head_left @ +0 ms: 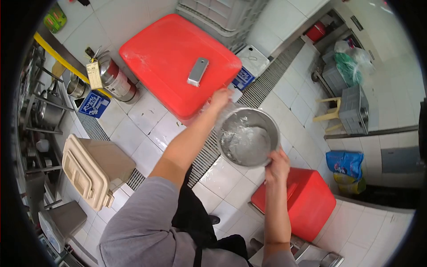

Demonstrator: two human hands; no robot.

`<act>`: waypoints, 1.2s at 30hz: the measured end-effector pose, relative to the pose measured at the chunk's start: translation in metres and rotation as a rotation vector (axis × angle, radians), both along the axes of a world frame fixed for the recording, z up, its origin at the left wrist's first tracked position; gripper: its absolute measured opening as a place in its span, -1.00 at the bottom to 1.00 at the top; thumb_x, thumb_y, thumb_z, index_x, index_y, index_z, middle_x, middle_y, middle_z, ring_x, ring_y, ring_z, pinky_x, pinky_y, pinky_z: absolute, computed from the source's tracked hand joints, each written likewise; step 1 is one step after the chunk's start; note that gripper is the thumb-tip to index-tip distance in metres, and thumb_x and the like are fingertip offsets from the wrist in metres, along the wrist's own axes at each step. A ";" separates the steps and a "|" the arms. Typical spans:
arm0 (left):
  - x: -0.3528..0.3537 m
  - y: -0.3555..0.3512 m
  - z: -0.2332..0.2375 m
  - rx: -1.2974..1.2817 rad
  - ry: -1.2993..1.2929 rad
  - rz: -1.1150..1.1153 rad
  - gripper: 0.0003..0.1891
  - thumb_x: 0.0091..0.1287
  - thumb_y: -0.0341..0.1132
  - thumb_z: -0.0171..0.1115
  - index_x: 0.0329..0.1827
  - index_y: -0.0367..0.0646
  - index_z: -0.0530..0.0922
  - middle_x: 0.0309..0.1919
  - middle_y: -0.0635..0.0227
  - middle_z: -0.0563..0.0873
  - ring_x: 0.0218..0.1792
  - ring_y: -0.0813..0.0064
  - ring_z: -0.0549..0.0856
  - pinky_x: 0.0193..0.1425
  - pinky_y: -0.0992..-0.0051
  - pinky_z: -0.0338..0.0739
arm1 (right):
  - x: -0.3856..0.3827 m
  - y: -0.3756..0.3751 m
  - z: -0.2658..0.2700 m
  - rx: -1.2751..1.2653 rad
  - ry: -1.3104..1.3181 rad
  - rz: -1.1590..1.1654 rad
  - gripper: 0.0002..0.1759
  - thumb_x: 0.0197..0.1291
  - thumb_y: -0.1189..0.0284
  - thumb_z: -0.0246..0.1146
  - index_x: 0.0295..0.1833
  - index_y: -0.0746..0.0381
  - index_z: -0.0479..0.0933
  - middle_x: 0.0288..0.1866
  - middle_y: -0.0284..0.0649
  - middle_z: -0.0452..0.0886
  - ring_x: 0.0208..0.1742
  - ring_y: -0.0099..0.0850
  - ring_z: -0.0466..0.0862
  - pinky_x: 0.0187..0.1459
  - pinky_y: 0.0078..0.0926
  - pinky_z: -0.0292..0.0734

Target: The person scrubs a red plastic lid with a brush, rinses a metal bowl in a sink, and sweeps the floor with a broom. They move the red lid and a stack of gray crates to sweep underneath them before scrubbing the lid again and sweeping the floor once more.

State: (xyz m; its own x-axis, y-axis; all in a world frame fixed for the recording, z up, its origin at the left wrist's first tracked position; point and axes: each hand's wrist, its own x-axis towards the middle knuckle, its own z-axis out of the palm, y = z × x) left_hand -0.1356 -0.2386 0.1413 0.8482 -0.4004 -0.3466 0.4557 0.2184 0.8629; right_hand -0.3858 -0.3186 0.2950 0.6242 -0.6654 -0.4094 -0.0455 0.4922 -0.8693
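Observation:
A round steel pot with water splashing inside is tilted over the tiled floor in front of me. My right hand is closed on its near right rim. Beyond the far left rim, my left hand is blurred with its fingers curled, and a pale, flat-looking patch shows at the fingertips; I cannot tell what it holds. That hand overlaps the near right edge of a large red lidded bin. A grey-backed scrub brush with white bristles rests on the lid.
A beige lidded bin and a steel fire extinguisher stand to the left. Another red bin is close by my right forearm. Drain grating crosses the wet floor. Grey crates and a yellow stool are farther right.

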 end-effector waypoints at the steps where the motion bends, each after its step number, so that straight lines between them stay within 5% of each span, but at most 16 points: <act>1: 0.042 0.009 -0.048 0.173 -0.328 0.077 -0.71 0.05 -0.25 0.21 -0.17 -0.16 0.53 -0.40 0.28 0.62 -0.30 0.40 0.58 -0.23 0.36 0.46 | 0.035 0.009 -0.003 0.004 0.007 0.011 -0.80 -0.23 0.73 0.03 -0.37 0.44 0.47 0.15 -0.10 0.33 0.07 -0.39 0.43 -0.07 -0.56 0.38; 2: 0.062 0.023 -0.041 0.347 -0.653 0.148 -0.68 0.05 -0.25 0.19 -0.14 -0.18 0.52 -0.42 0.23 0.64 -0.28 0.37 0.60 -0.18 0.33 0.45 | 0.065 0.019 -0.003 -0.071 0.034 0.049 -0.80 -0.22 0.72 0.03 -0.38 0.45 0.48 0.20 -0.11 0.27 0.10 -0.40 0.41 -0.07 -0.57 0.38; 4: 0.079 0.051 0.022 0.701 -0.187 0.059 -0.52 0.08 -0.21 0.16 0.09 -0.17 0.40 -0.07 0.02 0.54 -0.05 0.23 0.55 0.03 0.26 0.39 | 0.101 0.023 -0.010 -0.151 0.080 0.093 -0.81 -0.21 0.71 0.04 -0.39 0.46 0.49 0.24 -0.11 0.20 0.13 -0.41 0.39 -0.08 -0.57 0.37; 5: 0.093 0.054 0.014 0.700 -0.172 0.063 -0.52 0.08 -0.21 0.16 0.09 -0.17 0.40 -0.07 0.02 0.54 -0.05 0.23 0.55 0.03 0.26 0.39 | 0.116 0.022 -0.015 -0.105 0.098 0.065 -0.80 -0.21 0.71 0.04 -0.37 0.46 0.49 0.22 -0.13 0.24 0.10 -0.41 0.40 -0.08 -0.57 0.38; 7: 0.125 0.060 -0.008 1.347 -0.585 0.044 -0.32 0.08 -0.15 0.17 0.28 -0.09 0.16 0.23 -0.03 0.23 0.19 0.07 0.33 0.21 0.18 0.23 | 0.133 0.018 -0.022 -0.065 0.128 0.040 -0.79 -0.20 0.70 0.03 -0.36 0.45 0.49 0.20 -0.14 0.27 0.08 -0.41 0.42 -0.08 -0.57 0.38; 10: 0.167 0.052 -0.058 1.441 -0.571 -0.176 -0.20 0.06 -0.13 0.19 0.34 -0.02 -0.02 0.33 -0.01 -0.04 0.30 -0.02 0.09 0.29 0.06 0.05 | 0.143 0.001 -0.021 0.062 0.201 0.020 -0.78 -0.19 0.69 0.02 -0.35 0.44 0.50 0.17 -0.14 0.31 0.01 -0.43 0.45 -0.06 -0.55 0.39; 14: 0.168 0.047 -0.081 1.272 -0.376 -0.228 -0.20 0.03 -0.16 0.20 0.34 -0.01 0.00 0.25 -0.02 0.14 0.24 -0.03 0.19 0.23 -0.01 0.10 | 0.164 -0.015 -0.024 -0.198 0.074 -0.067 -0.90 -0.19 0.69 0.01 -0.52 0.37 0.44 0.06 -0.16 0.39 -0.08 -0.43 0.48 -0.11 -0.56 0.41; 17: 0.135 0.036 -0.080 1.330 -0.572 -0.195 -0.12 -0.04 -0.19 0.26 0.34 -0.01 -0.05 0.06 0.06 0.32 0.05 0.01 0.41 0.06 0.11 0.34 | 0.194 -0.024 -0.038 -0.368 0.168 -0.062 -0.93 -0.18 0.68 0.01 -0.59 0.35 0.39 0.05 -0.15 0.39 -0.07 -0.40 0.48 -0.09 -0.57 0.39; 19: 0.118 0.027 -0.076 1.286 -0.618 -0.316 -0.08 -0.08 -0.19 0.30 0.34 -0.03 -0.06 -0.02 0.08 0.38 -0.01 0.03 0.47 -0.03 0.20 0.43 | 0.219 -0.027 -0.048 -0.928 0.223 0.132 -0.95 -0.19 0.68 0.04 -0.58 0.36 0.40 0.06 -0.12 0.36 0.03 -0.30 0.43 0.08 -0.30 0.28; 20: 0.115 0.024 -0.071 1.206 -0.608 -0.378 -0.10 -0.09 -0.19 0.30 0.33 -0.04 -0.03 -0.02 0.07 0.38 -0.02 0.05 0.48 -0.03 0.22 0.45 | 0.232 -0.022 -0.049 -0.924 0.214 0.136 -0.95 -0.19 0.68 0.04 -0.58 0.36 0.40 0.06 -0.12 0.36 0.03 -0.30 0.43 0.08 -0.30 0.28; 22: 0.121 0.018 -0.064 1.150 -0.505 -0.380 -0.14 -0.06 -0.19 0.26 0.32 -0.05 -0.03 0.01 0.07 0.38 0.00 0.09 0.47 -0.02 0.21 0.44 | 0.258 -0.012 -0.045 -1.431 0.415 0.218 -0.96 -0.23 0.68 0.08 -0.56 0.35 0.41 0.03 -0.11 0.36 0.15 -0.17 0.32 0.17 0.07 0.02; 24: 0.126 0.011 -0.058 1.088 -0.402 -0.390 -0.17 -0.03 -0.19 0.23 0.31 -0.05 -0.02 0.03 0.06 0.37 0.02 0.13 0.47 0.00 0.19 0.42 | 0.281 -0.008 -0.043 -1.569 0.342 0.205 -0.95 -0.24 0.68 0.08 -0.56 0.35 0.40 0.02 -0.11 0.36 0.19 -0.11 0.27 0.15 0.20 -0.07; 26: 0.138 0.006 -0.048 0.955 -0.331 0.020 -0.25 -0.07 -0.16 0.27 0.22 -0.17 0.16 -0.04 -0.01 0.47 0.00 0.10 0.51 -0.02 0.23 0.46 | 0.309 -0.009 -0.037 -1.803 0.224 0.173 -0.94 -0.26 0.68 0.08 -0.56 0.34 0.40 0.01 -0.13 0.35 0.22 -0.03 0.21 0.13 0.35 -0.16; 30: 0.208 0.000 -0.024 0.679 -0.026 -0.036 -0.39 -0.09 -0.17 0.28 0.05 -0.27 0.37 -0.10 -0.02 0.54 -0.05 0.14 0.56 -0.04 0.30 0.49 | 0.364 -0.014 -0.006 -2.165 0.015 0.099 -0.91 -0.29 0.68 0.11 -0.57 0.29 0.41 -0.01 -0.13 0.35 0.22 -0.01 0.22 0.07 0.42 -0.10; 34: 0.304 -0.014 -0.030 0.688 0.007 0.305 -0.59 0.03 -0.15 0.27 -0.17 -0.30 0.52 -0.36 0.17 0.63 -0.36 0.30 0.65 -0.39 0.24 0.55 | 0.405 -0.028 0.051 -2.355 -0.129 -0.158 -0.91 -0.28 0.67 0.11 -0.60 0.27 0.37 -0.05 -0.13 0.35 0.18 -0.01 0.27 0.08 0.27 0.08; 36: 0.355 -0.008 -0.045 0.435 0.077 0.225 -0.44 -0.06 -0.07 0.23 -0.02 -0.26 0.47 -0.04 0.15 0.55 -0.07 0.26 0.57 -0.04 0.43 0.50 | 0.412 -0.043 0.085 -2.346 -0.183 -0.251 -0.94 -0.26 0.65 0.10 -0.58 0.28 0.39 -0.03 -0.13 0.35 0.12 -0.03 0.30 0.05 0.28 0.11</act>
